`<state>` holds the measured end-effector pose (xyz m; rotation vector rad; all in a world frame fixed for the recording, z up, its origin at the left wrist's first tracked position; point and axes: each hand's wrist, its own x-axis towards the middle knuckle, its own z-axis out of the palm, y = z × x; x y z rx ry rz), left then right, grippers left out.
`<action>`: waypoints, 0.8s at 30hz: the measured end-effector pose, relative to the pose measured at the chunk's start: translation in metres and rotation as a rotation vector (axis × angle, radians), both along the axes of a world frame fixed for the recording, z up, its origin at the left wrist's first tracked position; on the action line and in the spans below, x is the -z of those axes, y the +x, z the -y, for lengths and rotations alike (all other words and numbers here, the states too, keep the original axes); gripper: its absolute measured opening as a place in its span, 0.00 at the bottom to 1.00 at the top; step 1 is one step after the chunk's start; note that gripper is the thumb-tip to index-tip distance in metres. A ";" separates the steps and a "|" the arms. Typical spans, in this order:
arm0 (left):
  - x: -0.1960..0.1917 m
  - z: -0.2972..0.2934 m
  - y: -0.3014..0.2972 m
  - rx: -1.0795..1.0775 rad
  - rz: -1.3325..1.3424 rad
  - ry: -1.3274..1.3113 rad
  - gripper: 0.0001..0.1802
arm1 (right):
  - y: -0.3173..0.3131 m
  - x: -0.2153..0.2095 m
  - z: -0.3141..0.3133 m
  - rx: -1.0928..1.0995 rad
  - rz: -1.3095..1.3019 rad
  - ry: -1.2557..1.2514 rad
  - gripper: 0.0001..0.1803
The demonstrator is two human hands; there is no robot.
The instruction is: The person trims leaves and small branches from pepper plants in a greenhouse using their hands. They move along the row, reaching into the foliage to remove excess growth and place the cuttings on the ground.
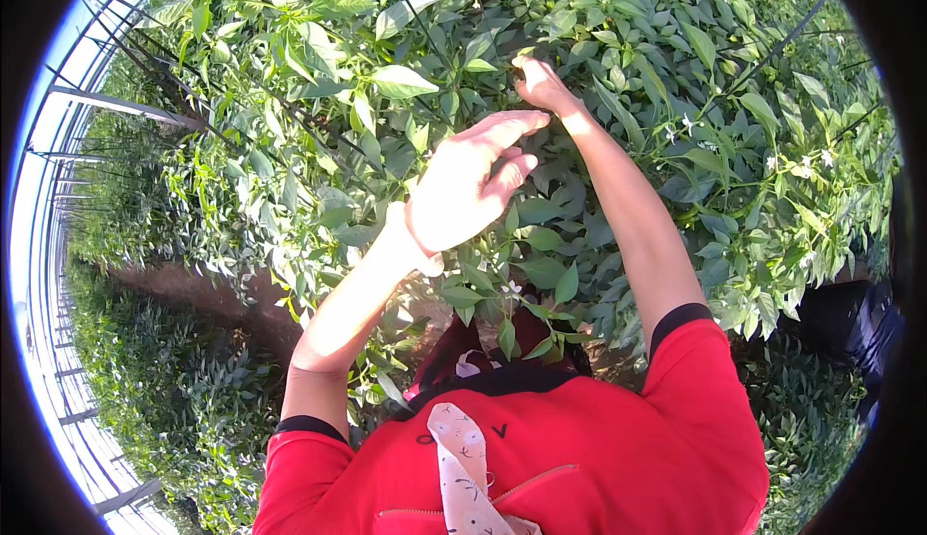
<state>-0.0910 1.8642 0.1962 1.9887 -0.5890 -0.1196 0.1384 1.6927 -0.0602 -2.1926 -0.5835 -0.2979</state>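
From here, I see the right hand [546, 88] curled farther into the leafy plants [618, 38], grip unclear; the left hand [468, 185] hovers nearer, loosely spread.

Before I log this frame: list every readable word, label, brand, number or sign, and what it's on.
Red shirt: dark chest lettering shows either side of the pale patterned strap; not copied out here.
Strap: small dark drawn marks, no readable words.
Leafy plants: no text visible.

In the frame's lower centre, you wear a red short-sleeved shirt [657, 429] with black cuffs [679, 326], zips [537, 481] and a pale printed cloth strip [463, 472].
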 end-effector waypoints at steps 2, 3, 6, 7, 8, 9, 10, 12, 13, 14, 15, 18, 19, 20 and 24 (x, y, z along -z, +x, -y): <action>0.050 0.010 0.041 0.115 -0.043 -0.068 0.28 | 0.025 0.040 0.003 -0.172 -0.218 -0.218 0.28; 0.053 0.006 0.058 0.082 -0.230 0.014 0.36 | 0.006 0.005 -0.013 -0.137 -0.572 -0.398 0.29; 0.112 -0.039 0.065 -0.340 0.084 0.536 0.44 | -0.004 0.001 -0.006 -0.156 -0.451 -0.658 0.18; 0.109 -0.045 0.067 -0.359 0.092 0.589 0.44 | 0.003 0.018 0.012 -0.066 -0.359 -0.593 0.15; 0.108 -0.056 0.057 -0.424 0.076 0.584 0.44 | -0.011 -0.006 0.014 0.003 -0.417 -0.535 0.14; 0.103 -0.062 0.052 -0.464 0.079 0.572 0.45 | -0.015 -0.010 0.026 0.095 -0.375 -0.445 0.13; 0.098 -0.071 0.049 -0.492 -0.031 0.514 0.44 | -0.016 -0.009 0.036 0.174 -0.332 -0.356 0.13; 0.086 -0.084 0.037 -0.519 -0.082 0.463 0.42 | -0.004 -0.013 0.048 0.179 -0.364 -0.335 0.14; 0.095 -0.097 0.034 -0.540 0.039 0.484 0.41 | -0.001 -0.016 0.048 0.238 -0.345 -0.294 0.14; 0.092 -0.100 0.030 -0.561 0.017 0.498 0.40 | 0.006 -0.013 0.054 0.235 -0.280 -0.279 0.13; 0.091 -0.105 0.027 -0.586 -0.011 0.513 0.40 | 0.012 -0.019 0.055 0.249 -0.286 -0.305 0.12; 0.081 -0.104 0.021 -0.617 -0.088 0.474 0.39 | 0.028 -0.035 0.063 0.284 -0.290 -0.421 0.16; 0.081 -0.104 0.018 -0.629 -0.108 0.461 0.38 | 0.028 -0.038 0.062 0.305 -0.236 -0.427 0.17; 0.084 -0.106 0.014 -0.621 -0.038 0.473 0.37 | 0.027 -0.042 0.062 0.329 -0.180 -0.429 0.18; 0.095 -0.103 0.008 -0.604 0.112 0.523 0.34 | 0.029 -0.076 0.046 0.179 -0.273 -0.385 0.18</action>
